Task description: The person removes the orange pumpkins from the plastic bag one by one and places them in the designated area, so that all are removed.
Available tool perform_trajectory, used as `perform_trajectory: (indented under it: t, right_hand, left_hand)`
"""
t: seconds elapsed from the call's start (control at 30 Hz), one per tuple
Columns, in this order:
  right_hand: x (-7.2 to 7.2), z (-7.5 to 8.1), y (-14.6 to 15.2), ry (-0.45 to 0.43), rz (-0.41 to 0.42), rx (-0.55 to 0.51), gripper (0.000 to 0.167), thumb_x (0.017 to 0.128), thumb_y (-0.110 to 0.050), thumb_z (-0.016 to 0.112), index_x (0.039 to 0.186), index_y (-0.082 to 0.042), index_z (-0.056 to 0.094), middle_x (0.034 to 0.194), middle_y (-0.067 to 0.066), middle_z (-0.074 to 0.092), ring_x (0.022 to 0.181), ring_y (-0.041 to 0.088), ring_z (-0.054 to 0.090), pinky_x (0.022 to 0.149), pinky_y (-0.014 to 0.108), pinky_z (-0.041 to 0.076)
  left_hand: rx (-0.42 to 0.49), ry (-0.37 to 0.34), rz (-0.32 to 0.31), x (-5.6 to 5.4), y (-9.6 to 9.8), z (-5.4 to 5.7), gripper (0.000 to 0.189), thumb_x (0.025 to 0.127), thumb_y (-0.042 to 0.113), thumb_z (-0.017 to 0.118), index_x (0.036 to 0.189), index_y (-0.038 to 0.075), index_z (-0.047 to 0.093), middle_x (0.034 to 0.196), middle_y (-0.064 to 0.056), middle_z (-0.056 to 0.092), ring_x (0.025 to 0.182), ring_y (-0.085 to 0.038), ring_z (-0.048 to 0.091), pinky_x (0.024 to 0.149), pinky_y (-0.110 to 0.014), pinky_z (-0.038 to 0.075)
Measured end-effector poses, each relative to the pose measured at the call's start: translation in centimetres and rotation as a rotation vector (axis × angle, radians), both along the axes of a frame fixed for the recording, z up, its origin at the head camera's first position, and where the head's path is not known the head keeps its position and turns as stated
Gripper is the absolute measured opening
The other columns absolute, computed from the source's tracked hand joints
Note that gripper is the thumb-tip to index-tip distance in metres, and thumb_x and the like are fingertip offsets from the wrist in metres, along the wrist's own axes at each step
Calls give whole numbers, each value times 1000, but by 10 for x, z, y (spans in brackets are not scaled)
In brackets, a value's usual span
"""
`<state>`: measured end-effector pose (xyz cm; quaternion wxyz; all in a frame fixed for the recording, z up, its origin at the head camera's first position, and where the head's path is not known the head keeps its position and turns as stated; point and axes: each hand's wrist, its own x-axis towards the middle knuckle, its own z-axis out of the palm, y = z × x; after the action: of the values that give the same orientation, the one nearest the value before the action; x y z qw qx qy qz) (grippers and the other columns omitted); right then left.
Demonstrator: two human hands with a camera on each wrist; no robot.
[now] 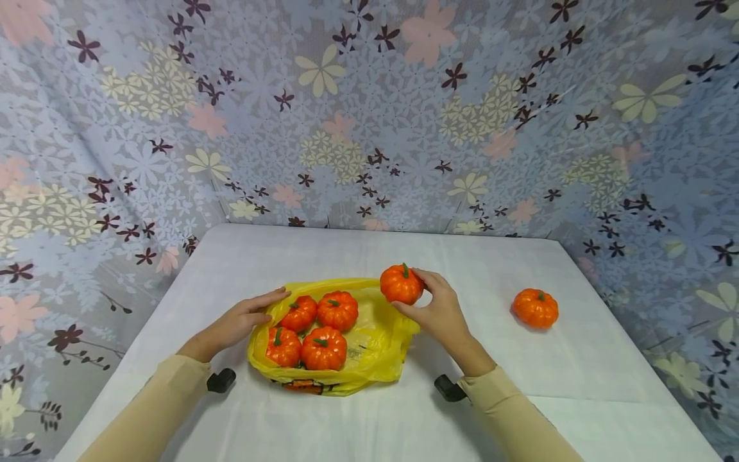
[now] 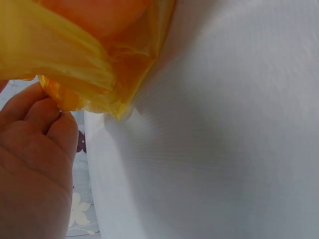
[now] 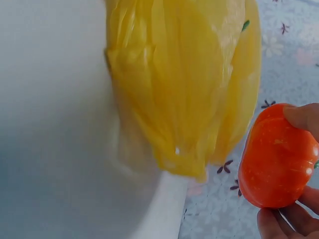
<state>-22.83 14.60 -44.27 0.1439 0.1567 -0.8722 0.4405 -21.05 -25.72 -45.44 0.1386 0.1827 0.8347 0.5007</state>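
A yellow plastic bag (image 1: pixel 369 343) sits with its mouth spread wide at the middle of the table. Inside its left part lie several small orange pumpkins (image 1: pixel 324 348) with green stems. My left hand (image 1: pixel 231 327) holds the bag's left rim; in the left wrist view its fingers (image 2: pixel 42 112) curl against the plastic. Above the bag's right rim, my right hand (image 1: pixel 441 311) grips another small pumpkin (image 1: pixel 401 285) between thumb and fingers, stem upward. The right wrist view shows this held pumpkin (image 3: pixel 276 157) beside the bag (image 3: pixel 184 84), apart from it.
One more small pumpkin (image 1: pixel 535 308) rests on the white-covered table (image 1: pixel 462 256), right of my right hand. A flower-patterned cloth (image 1: pixel 369 128) hangs behind the table and along its sides. Dark wrist-camera mounts (image 1: pixel 450 389) stick out near both cuffs.
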Motion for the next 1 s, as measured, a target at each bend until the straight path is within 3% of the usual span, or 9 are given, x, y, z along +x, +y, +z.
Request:
perform_trajectory:
  t: [0.2,1.0]
  right_hand:
    - [-1,-1,19,-18,-55,-32,75,75,-24,91,138,-1,58,133,15,58,120,32,56,102,51,48]
    - [0,-22,80,-66,-242,15,78,79,-26,88,141,6,52,140,25,52,128,39,49,106,56,42]
  left_hand:
    - [-3,12,-9,-1,0,-2,55,97,0,45,152,6,44,163,-19,24,150,-43,13,117,-65,8]
    - [-13,18,3,-4,-1,-5,55,98,0,43,153,8,44,164,-16,25,150,-41,15,117,-64,9]
